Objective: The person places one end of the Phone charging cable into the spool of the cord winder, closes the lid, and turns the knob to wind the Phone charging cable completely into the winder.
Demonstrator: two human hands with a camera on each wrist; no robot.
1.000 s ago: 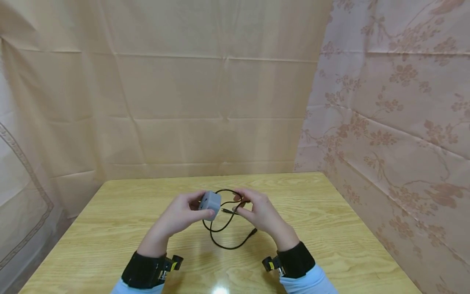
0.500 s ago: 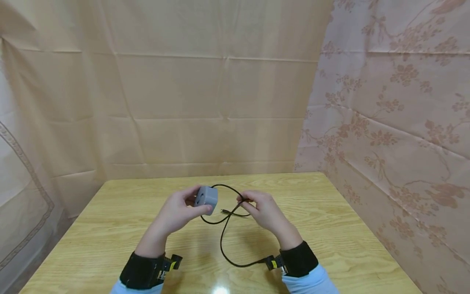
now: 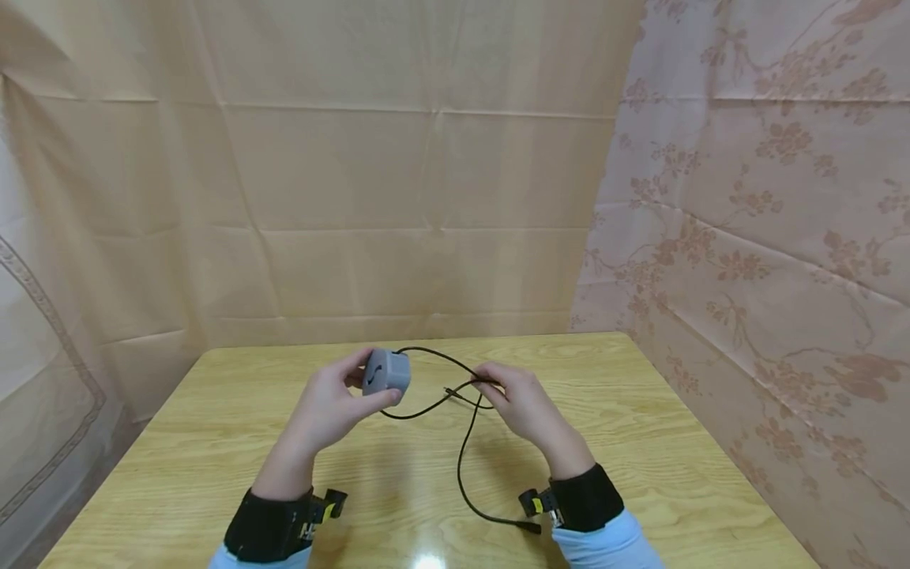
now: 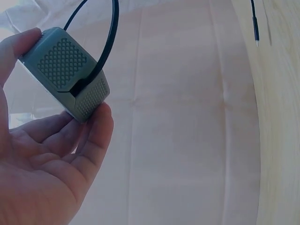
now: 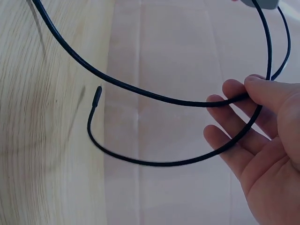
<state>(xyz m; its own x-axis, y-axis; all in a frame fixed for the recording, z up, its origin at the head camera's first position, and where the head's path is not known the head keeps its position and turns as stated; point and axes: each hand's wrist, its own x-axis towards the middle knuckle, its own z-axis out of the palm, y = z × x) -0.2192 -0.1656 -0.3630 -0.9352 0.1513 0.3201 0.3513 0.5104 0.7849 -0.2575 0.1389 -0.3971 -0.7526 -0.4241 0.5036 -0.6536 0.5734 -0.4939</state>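
Note:
My left hand (image 3: 323, 411) holds a small grey box-shaped cable winder (image 3: 387, 378) above the table, thumb on one side and fingers on the other. The left wrist view shows its textured faces and a notch where a black cable (image 4: 111, 37) emerges. My right hand (image 3: 528, 409) pinches the cable between thumb and fingertips where strands cross, and a loop lies across its other fingers (image 5: 232, 152). One slim cable end (image 5: 97, 97) hangs free in the right wrist view. The thicker connector (image 3: 528, 525) dangles near the right wrist. Any cable inside the winder is hidden.
A light wood-grain table (image 3: 213, 442) lies beneath both hands. Behind it hangs a beige curtain (image 3: 355, 197), with a flowered pink cloth (image 3: 768, 237) on the right. Each wrist wears a black band (image 3: 268, 525) with a small camera.
The left hand has moved left and up with the winder, while the right hand has shifted slightly right. More cable now spans between them, and the thicker connector has dropped lower and further right.

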